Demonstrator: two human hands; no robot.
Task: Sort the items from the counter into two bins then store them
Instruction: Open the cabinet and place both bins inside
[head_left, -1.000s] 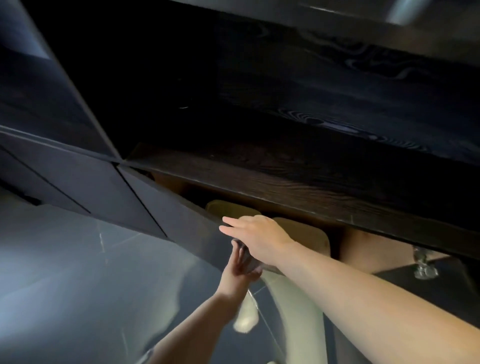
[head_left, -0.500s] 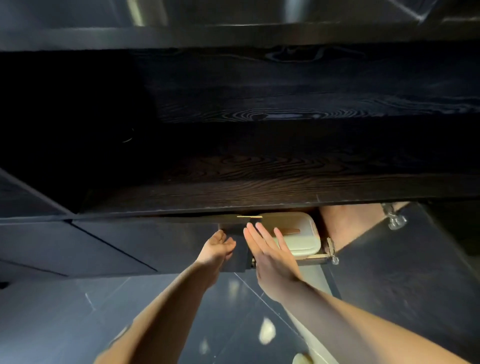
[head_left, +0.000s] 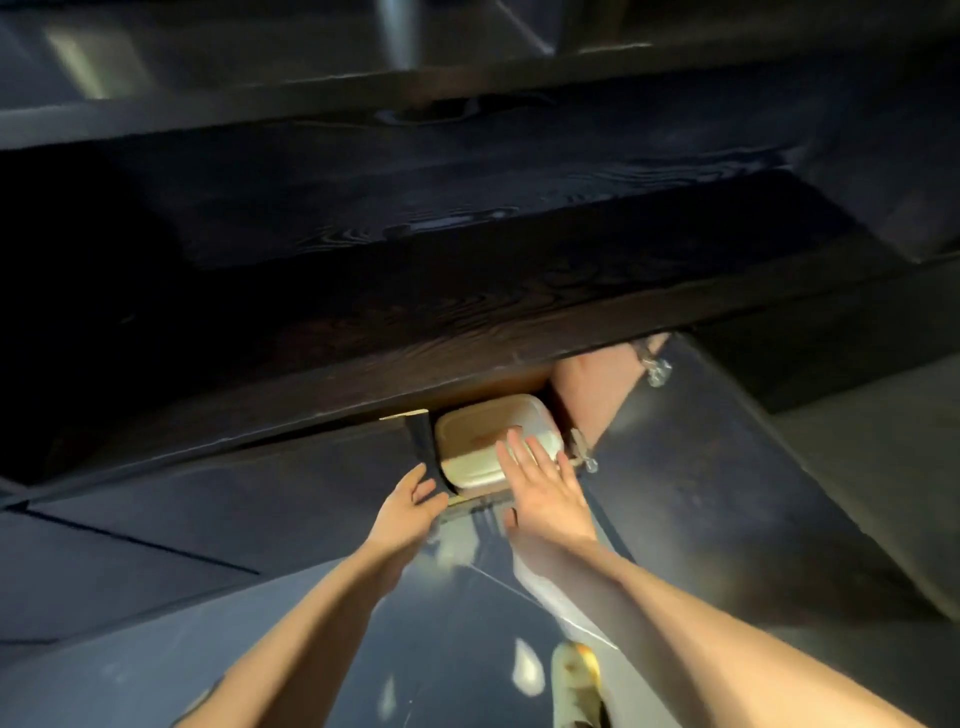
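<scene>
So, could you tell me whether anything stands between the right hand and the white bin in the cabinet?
Nothing visible does. The right hand reaches with straight fingers over the white bin, and the left hand holds the dark cabinet door aside.

— That counter (head_left: 467, 291) looked like dark wood to me, open grain showing, with a low sheen where the light hit.

— Agreed. And the cabinet doors (head_left: 218, 499) under it were smooth and flat, matt dark, no grain at all.

— The bin (head_left: 498, 431) in the opening seemed plastic, cream-coloured, smooth, softly glossy along its rim.

— The hinge (head_left: 655, 368) up on the open door (head_left: 727, 493) was bright, polished metal.

— And the floor (head_left: 457, 623) was glossy, throwing back pale reflections like polished tile.
</scene>
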